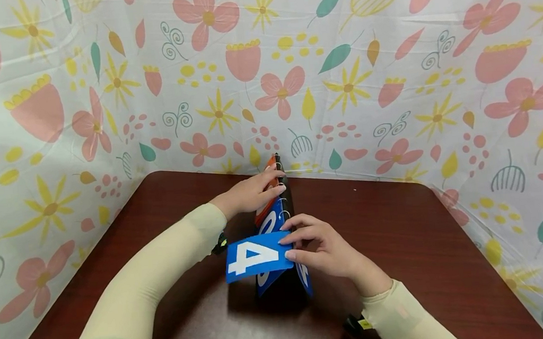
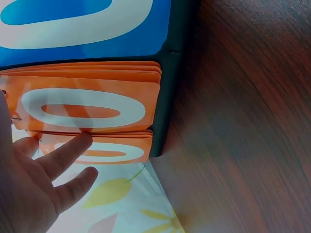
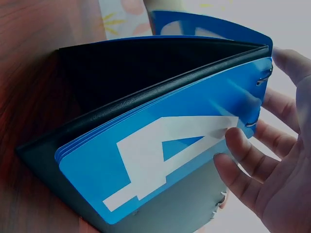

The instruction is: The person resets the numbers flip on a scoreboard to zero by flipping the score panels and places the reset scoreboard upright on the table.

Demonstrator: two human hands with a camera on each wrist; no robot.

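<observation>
A tabletop flip scoreboard with a black tent-shaped stand (image 1: 288,195) stands on the table, number cards hanging from metal rings on its ridge. My left hand (image 1: 249,193) rests at the far part of the ridge, fingers extended, beside orange cards marked 0 (image 2: 80,110). At the near end, my right hand (image 1: 323,248) touches a blue card marked 4 (image 1: 259,254) near its ring edge with lightly bent fingers. That card juts out to the left, above a blue 0 card (image 1: 273,284). Another blue 4 card (image 3: 146,145) hangs on the right face, below my right fingertips (image 3: 238,138).
The dark reddish-brown wooden table (image 1: 376,225) extends around the scoreboard. A white cloth with flowers and leaves (image 1: 293,82) hangs behind and at the sides. Black straps show at both wrists.
</observation>
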